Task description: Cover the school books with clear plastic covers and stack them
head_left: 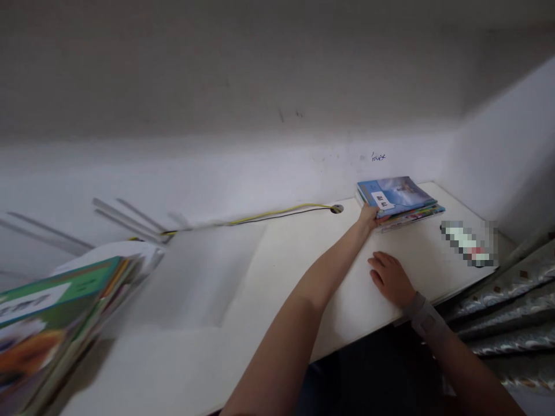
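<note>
- Head view: the left hand (368,216) reaches across the white desk (303,271) to the stack of books (396,202), its fingers curled against the stack's near edge. It seems to be gripping there, but the thumb is hidden, so this cannot be told for sure.
- The stack sits in the far corner against the wall, apparently kept out of the working area.
- The right hand (390,278) lies open and flat on the desk, grasping nothing, apparently propping the person's lean. A grey wrist brace (427,315) wraps its wrist.
- A blurred stack of books (52,329) sits at the left, well apart from both hands.
- A yellow cable (277,212) runs along the wall into a desk grommet (337,209) — routed there, it seems, to stay off the surface.
- A pixelated object (468,242) near the desk's right edge cannot be identified.
</note>
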A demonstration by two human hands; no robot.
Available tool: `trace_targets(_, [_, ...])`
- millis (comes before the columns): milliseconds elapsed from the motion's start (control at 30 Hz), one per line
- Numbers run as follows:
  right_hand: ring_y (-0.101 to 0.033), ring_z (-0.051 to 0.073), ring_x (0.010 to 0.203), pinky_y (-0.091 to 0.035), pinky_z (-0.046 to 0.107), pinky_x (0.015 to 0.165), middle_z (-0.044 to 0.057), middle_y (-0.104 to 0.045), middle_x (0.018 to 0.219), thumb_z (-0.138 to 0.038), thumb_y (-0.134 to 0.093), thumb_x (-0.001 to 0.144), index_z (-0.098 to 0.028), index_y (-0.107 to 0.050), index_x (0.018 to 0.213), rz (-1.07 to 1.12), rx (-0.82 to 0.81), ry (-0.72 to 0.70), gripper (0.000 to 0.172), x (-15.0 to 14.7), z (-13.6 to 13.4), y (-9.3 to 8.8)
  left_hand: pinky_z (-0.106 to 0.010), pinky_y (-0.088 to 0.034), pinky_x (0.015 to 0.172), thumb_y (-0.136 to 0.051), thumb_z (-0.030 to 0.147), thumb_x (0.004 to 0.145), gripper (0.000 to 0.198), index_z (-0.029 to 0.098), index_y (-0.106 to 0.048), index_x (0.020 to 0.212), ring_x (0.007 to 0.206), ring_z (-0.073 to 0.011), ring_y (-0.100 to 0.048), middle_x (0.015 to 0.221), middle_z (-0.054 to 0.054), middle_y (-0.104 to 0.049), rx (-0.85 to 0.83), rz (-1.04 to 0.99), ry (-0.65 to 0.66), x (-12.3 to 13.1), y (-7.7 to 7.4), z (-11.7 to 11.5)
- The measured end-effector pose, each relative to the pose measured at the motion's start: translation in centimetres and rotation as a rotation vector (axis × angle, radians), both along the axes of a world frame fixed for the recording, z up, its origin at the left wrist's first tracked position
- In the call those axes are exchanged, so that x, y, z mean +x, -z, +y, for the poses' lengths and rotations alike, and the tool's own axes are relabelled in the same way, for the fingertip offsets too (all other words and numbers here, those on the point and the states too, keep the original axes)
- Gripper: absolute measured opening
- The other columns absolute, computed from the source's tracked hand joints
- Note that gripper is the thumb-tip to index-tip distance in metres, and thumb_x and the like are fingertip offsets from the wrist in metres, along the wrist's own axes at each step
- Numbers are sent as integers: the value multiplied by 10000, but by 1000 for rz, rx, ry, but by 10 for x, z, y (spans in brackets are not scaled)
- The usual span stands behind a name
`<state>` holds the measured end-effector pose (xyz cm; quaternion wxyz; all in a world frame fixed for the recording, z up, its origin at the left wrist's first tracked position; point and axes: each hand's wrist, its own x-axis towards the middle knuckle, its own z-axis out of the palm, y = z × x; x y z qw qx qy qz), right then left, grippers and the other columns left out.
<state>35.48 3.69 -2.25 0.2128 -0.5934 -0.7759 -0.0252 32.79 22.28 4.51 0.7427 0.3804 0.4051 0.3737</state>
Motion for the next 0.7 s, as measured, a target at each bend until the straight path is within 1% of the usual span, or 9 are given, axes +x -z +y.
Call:
trace_targets(167, [-459, 255, 1188, -383, 445, 986, 141, -543, 1249, -239, -392, 903, -166, -546, 1188, -11, -2, -7, 332, 2, 0, 0, -389, -515, 795, -520, 352, 881, 345, 135, -537, 1148, 956, -193, -589, 1126, -97, -580, 121, 120, 38, -11, -9, -3])
trace_targets(233, [-460, 254, 1188, -387, 449, 983, 140, -542, 1252, -242, -384, 905, -167, -547, 1188, -9, 3, -18, 335, 4, 0, 2, -383, -501, 826, -506, 334, 886, 336, 116, -539, 1139, 1003, -209, -581, 1126, -122, -595, 210, 183, 26, -25, -18, -9])
trace_targets(300, [-463, 258, 1187, -394, 457, 977, 139, -543, 1251, -249, -383, 904, -174, -550, 1187, -5, 10, -28, 337, 7, 0, 4, -387, -454, 916, -524, 289, 870, 321, 127, -542, 1146, 1115, -225, -529, 1196, -131, -577, 326, 252, -4, -53, -25, -19])
trace_targets(367, [-467, 263, 1184, -396, 466, 977, 142, -547, 1244, -259, -381, 904, -177, -553, 1187, -7, 22, -40, 340, 9, -1, 5, -393, -376, 1012, -590, 217, 809, 316, 168, -575, 1122, 1200, -226, -465, 1260, -97, -554, 440, 312, -21, -97, -29, -34])
trace_targets(467, [-473, 269, 1178, -396, 466, 985, 152, -549, 1239, -275, -369, 909, -166, -555, 1187, -20, 41, -63, 352, 13, -1, 8, -408, -292, 1082, -637, 132, 722, 253, 178, -655, 970, 1210, -240, -458, 1219, -81, -593, 609, 469, 14, -185, -25, -62])
trace_targets(533, [-476, 273, 1175, -396, 462, 990, 160, -548, 1240, -286, -366, 909, -153, -559, 1183, -35, 50, -77, 360, 16, -1, 11, -421, -273, 1094, -538, 169, 799, 264, 168, -636, 1044, 1272, -251, -401, 1293, -102, -541, 916, 958, 36, -249, -17, -82])
trace_targets(567, [-479, 276, 1173, -399, 463, 988, 162, -548, 1239, -293, -368, 908, -151, -562, 1180, -42, 54, -82, 363, 17, -1, 12, -436, -264, 1095, -513, 168, 812, 301, 147, -613, 1095, 1306, -272, -357, 1327, -124, -510, 954, 1211, -10, -279, -12, -92])
trace_targets(633, [-489, 282, 1162, -409, 468, 978, 163, -551, 1234, -302, -374, 903, -159, -567, 1174, -50, 64, -86, 362, 20, 0, 16, -494, -261, 1077, -504, 198, 827, 398, 84, -533, 1207, 1344, -345, -280, 1403, -191, -409, 875, 1616, -105, -330, -1, -109])
trace_targets(700, [-500, 289, 1150, -417, 480, 966, 161, -556, 1228, -304, -378, 897, -177, -575, 1164, -52, 72, -84, 356, 22, 0, 18, -520, -308, 1031, -494, 257, 846, 464, 44, -470, 1257, 1335, -393, -274, 1425, -239, -354, 722, 1826, -118, -364, 10, -123])
